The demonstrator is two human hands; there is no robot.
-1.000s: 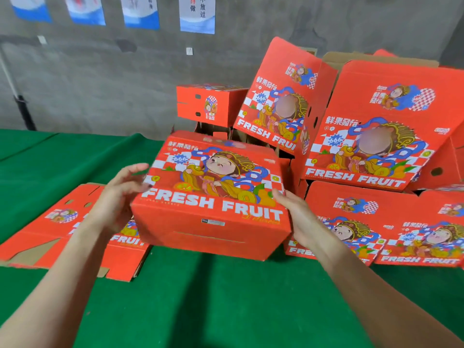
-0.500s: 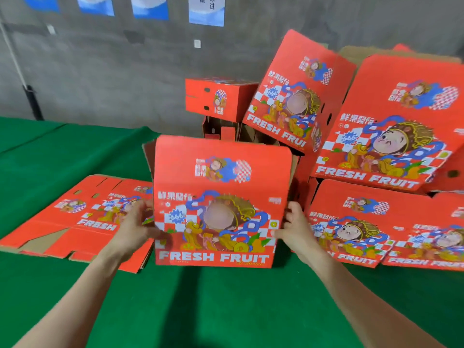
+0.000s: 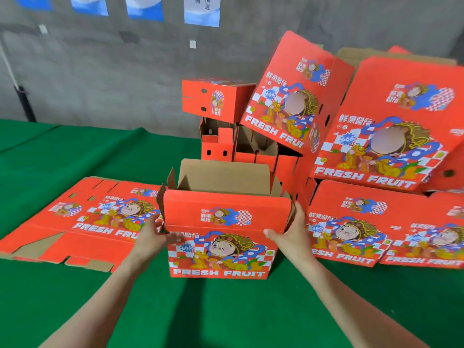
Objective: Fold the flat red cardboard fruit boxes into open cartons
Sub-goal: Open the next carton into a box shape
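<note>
Green cloth [image 3: 226, 317] covers the table we work at, and behind it rises a grey concrete wall [image 3: 100, 71] with blue-and-white paper sheets [image 3: 202, 10] stuck along its top. Our left hand [image 3: 153, 234] grips the left side of the carton [image 3: 221, 249] in front of us, thumb on the printed front face and fingers round the corner. Our right hand [image 3: 288, 231] grips the right side the same way, thumb lying on the front and the fingers wrapped past the edge, where we cannot see their tips. The carton stands upright on the cloth between our hands, mouth open upward, its brown inner walls showing and its flaps raised; the front reads FRESH FRUIT under a cartoon figure. Just to the left lies a flat box [image 3: 82, 222], unfolded, printed side up, its near edge showing bare brown tabs. To the right two more flat boxes [image 3: 351, 222] lie on the cloth, overlapping each other. Behind the carton stands a cluster of folded cartons [image 3: 253, 146] with open tops, and one closed small carton [image 3: 216, 99] sits on top of them. Two large boxes lean over that cluster: a tilted box [image 3: 293, 96] in the middle and a wider leaning box [image 3: 391, 126] at the far right, resting above the flat ones.
</note>
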